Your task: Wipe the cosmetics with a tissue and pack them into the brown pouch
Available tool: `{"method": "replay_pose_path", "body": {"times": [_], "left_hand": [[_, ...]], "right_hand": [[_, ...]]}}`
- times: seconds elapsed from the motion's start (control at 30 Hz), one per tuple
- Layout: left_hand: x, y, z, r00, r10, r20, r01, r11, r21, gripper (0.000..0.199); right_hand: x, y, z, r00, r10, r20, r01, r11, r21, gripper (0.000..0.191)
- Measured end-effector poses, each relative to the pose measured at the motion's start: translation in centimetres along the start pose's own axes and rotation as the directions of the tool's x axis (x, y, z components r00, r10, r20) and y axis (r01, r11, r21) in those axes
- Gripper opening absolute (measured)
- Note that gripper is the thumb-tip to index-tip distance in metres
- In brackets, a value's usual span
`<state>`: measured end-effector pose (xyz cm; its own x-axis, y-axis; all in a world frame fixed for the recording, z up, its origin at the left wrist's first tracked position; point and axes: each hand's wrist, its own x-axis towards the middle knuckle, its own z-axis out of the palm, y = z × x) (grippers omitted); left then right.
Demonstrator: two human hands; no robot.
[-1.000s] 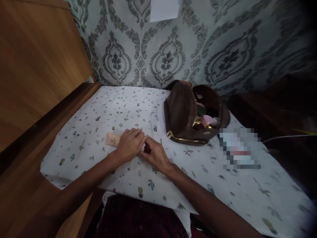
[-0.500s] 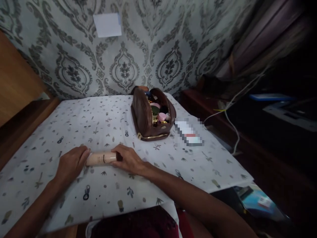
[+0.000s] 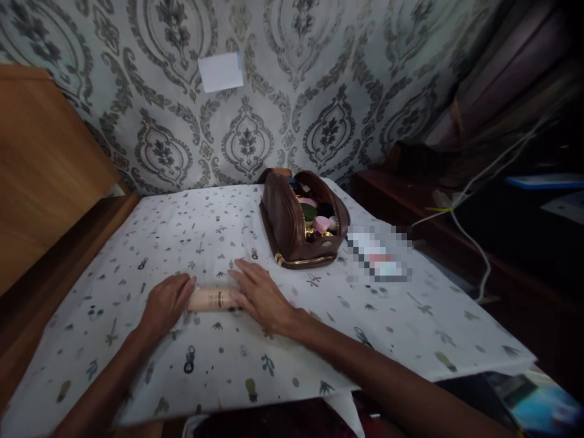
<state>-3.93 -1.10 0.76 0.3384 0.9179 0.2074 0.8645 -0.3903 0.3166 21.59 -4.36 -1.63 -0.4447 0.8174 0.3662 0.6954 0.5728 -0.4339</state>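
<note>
A beige foundation bottle (image 3: pixel 212 298) with small dark print lies on its side just above the patterned white cloth. My left hand (image 3: pixel 165 304) is closed around its left end. My right hand (image 3: pixel 262 297) is at the other end, its fingers stretched and lifted apart, with the thumb side against or just over the bottle; slight blur hides the exact contact. The bottle's right end is covered by this hand. Beyond my right hand stands a brown makeup bag (image 3: pixel 285 219), unzipped, with a pink-lidded jar (image 3: pixel 322 223) and several other cosmetics inside.
A pixelated flat item (image 3: pixel 378 255) lies right of the bag on the cloth-covered table (image 3: pixel 182 225). Wooden furniture (image 3: pixel 50 152) borders the left side, a damask-patterned wall (image 3: pixel 246 134) the back. White cables (image 3: pixel 474 243) hang at the right.
My right hand has loosened from the bottle's dark end and its fingers have spread. My left hand keeps its grip. The whole view has shifted, so things appear farther right.
</note>
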Motion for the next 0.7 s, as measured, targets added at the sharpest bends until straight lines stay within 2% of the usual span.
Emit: {"method": "replay_pose_path", "body": {"times": [0.07, 0.13, 0.23, 0.37, 0.53, 0.6, 0.7], "left_hand": [[0.6, -0.3, -0.3, 0.999, -0.038, 0.01, 0.038, 0.998, -0.051, 0.041], [1.4, -1.4, -0.6, 0.994, -0.108, 0.002, 0.108, 0.994, -0.031, 0.039], [2.7, -4.5, -1.4, 0.977, -0.209, -0.034, 0.212, 0.967, 0.143, 0.037], [3.3, -8.5, -2.8, 0.968, -0.245, -0.046, 0.244, 0.894, 0.376, 0.034], [3.4, -11.0, -4.1, 0.911, -0.411, -0.037, 0.387, 0.82, 0.422, 0.045], [4.7, -11.4, -4.4, 0.9, -0.432, -0.05, 0.412, 0.81, 0.418, 0.046], [8.5, -11.8, -4.2, 0.927, -0.37, -0.055, 0.362, 0.85, 0.383, 0.046]], "right_hand": [[0.1, -1.2, 0.4, 0.996, -0.091, 0.024, 0.09, 0.995, 0.035, 0.046], [0.2, -1.9, 1.1, 0.992, -0.118, 0.033, 0.117, 0.993, 0.027, 0.045], [0.3, -2.1, 1.9, 0.994, -0.104, 0.026, 0.103, 0.995, 0.017, 0.041], [0.1, -1.8, 1.9, 0.995, -0.102, 0.012, 0.101, 0.991, 0.091, 0.04], [-0.3, -1.6, 1.7, 0.995, -0.095, 0.005, 0.093, 0.981, 0.167, 0.043], [-0.3, -1.5, 1.7, 0.996, -0.091, -0.011, 0.092, 0.975, 0.2, 0.043], [-0.2, -1.4, 1.8, 0.995, -0.094, -0.02, 0.096, 0.967, 0.236, 0.042]]}}
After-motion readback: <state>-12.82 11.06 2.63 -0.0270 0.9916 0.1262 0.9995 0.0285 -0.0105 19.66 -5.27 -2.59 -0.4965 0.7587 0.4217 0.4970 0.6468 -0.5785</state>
